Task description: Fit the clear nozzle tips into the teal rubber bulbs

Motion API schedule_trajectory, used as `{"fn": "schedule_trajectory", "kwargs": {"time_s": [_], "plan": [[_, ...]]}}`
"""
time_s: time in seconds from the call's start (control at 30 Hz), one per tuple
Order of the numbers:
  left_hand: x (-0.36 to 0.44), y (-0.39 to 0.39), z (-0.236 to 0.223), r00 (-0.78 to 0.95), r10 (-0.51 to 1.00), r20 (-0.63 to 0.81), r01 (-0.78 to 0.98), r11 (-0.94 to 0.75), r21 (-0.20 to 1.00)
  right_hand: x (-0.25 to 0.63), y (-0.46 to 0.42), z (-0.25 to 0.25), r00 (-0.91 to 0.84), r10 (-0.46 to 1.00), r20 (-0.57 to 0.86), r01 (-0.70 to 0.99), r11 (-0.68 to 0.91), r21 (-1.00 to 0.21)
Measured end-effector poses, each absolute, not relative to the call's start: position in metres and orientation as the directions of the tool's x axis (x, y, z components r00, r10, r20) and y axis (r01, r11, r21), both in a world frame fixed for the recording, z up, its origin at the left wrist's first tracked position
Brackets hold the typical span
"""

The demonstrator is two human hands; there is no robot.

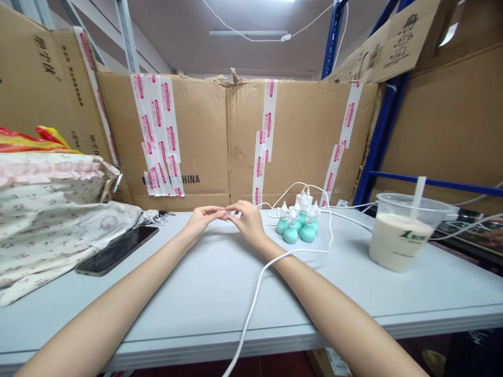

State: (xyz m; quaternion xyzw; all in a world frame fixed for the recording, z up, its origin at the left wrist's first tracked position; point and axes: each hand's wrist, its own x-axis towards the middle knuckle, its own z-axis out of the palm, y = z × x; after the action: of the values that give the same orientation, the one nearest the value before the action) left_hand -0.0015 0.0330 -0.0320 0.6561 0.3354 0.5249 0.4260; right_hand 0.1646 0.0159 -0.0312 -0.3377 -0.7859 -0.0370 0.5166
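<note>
My left hand (202, 221) and my right hand (248, 222) meet above the far middle of the grey table (196, 293). Their fingertips touch or nearly touch, pinched together. Whatever lies between the fingers, if anything, is too small and hidden to name. Just right of my right hand stand several teal squeeze bulbs (291, 234) with clear pointed tips, grouped upright. A white cable (257, 293) runs across my right forearm and over the table's front edge.
A dark phone (118, 251) and a floral cloth bag (43, 220) lie at the left, with shiny keys (159, 215) behind. A plastic cup (401, 235) with a milky drink and straw stands right. A white plug (304, 199) sits behind the bulbs. Taped cardboard (204, 131) walls the back.
</note>
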Motion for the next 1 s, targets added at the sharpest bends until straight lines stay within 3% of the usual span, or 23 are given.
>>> {"fn": "schedule_trajectory", "kwargs": {"time_s": [0.37, 0.67, 0.87, 1.0], "plan": [[0.001, 0.031, -0.036, 0.226, 0.906, 0.356, -0.109, -0.340, 0.934, 0.165, 0.018, -0.033, -0.236, 0.494, 0.836, 0.581, 0.762, -0.286], [-0.001, 0.029, -0.026, 0.165, 0.906, 0.390, -0.024, -0.391, 0.920, 0.160, 0.016, -0.031, -0.184, 0.497, 0.848, 0.559, 0.763, -0.325], [-0.002, 0.031, -0.033, 0.200, 0.910, 0.364, -0.116, -0.347, 0.931, 0.159, 0.017, -0.033, -0.165, 0.526, 0.835, 0.570, 0.741, -0.354], [-0.003, 0.031, -0.029, 0.174, 0.896, 0.410, -0.028, -0.411, 0.911, 0.158, 0.017, -0.034, -0.144, 0.528, 0.837, 0.565, 0.738, -0.369]]}}
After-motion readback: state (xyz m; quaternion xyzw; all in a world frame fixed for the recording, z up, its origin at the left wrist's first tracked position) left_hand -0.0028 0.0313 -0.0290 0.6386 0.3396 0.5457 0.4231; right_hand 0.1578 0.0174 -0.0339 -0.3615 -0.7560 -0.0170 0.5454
